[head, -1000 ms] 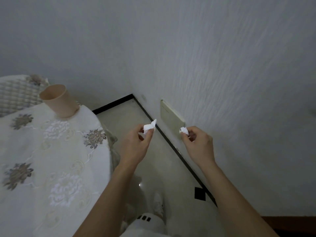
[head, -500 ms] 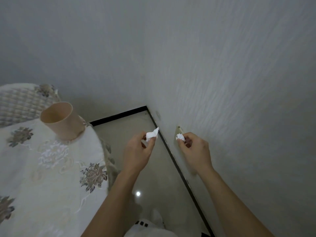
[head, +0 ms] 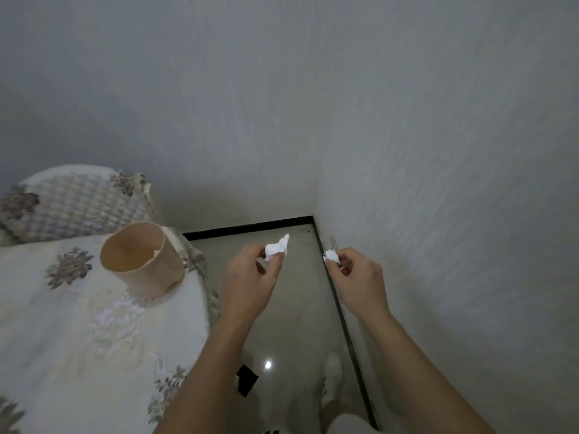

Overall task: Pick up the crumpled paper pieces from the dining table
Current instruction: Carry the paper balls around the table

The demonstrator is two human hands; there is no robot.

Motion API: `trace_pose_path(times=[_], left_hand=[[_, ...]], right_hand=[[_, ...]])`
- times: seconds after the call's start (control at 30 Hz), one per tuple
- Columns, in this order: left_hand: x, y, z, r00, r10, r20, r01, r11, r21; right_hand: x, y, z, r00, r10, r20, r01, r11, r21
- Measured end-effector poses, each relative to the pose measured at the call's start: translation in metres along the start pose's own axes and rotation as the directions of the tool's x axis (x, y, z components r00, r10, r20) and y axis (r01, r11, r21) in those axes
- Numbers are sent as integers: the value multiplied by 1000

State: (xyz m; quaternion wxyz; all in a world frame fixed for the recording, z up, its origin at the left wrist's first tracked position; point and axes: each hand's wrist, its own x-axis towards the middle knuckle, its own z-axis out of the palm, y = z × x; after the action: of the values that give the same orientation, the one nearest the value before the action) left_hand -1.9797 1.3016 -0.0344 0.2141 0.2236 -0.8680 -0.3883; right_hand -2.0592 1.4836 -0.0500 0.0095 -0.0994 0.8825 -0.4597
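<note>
Your dining table (head: 62, 355) runs off the left and bottom edges, and the patterned chair back (head: 78, 202) behind it is cut at the left edge. Your fingers (head: 275, 261) cover the lower part of the left paper piece (head: 277, 245). The right paper piece (head: 331, 255) is mostly hidden in your right hand (head: 357, 277).

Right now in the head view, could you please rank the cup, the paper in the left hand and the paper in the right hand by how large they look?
1. Cup
2. Paper in the left hand
3. Paper in the right hand, partly hidden by fingers, so its true size is unsure.
</note>
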Motion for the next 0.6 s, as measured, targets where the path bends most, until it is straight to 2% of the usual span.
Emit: trace_pose_path(times=[0.3, 0.5, 0.6], left_hand=[[105, -34, -3, 972, -152, -176, 168, 983, 79], [169, -40, -11, 893, -283, -351, 328, 942, 73], [179, -46, -20, 834, -330, -442, 384, 923, 35]], right_hand=[[140, -27, 85, 971, -98, 216, 84, 994, 76], [225, -69, 137, 871, -258, 417, 245, 966, 86], [252, -89, 164, 815, -305, 492, 279, 952, 129]])
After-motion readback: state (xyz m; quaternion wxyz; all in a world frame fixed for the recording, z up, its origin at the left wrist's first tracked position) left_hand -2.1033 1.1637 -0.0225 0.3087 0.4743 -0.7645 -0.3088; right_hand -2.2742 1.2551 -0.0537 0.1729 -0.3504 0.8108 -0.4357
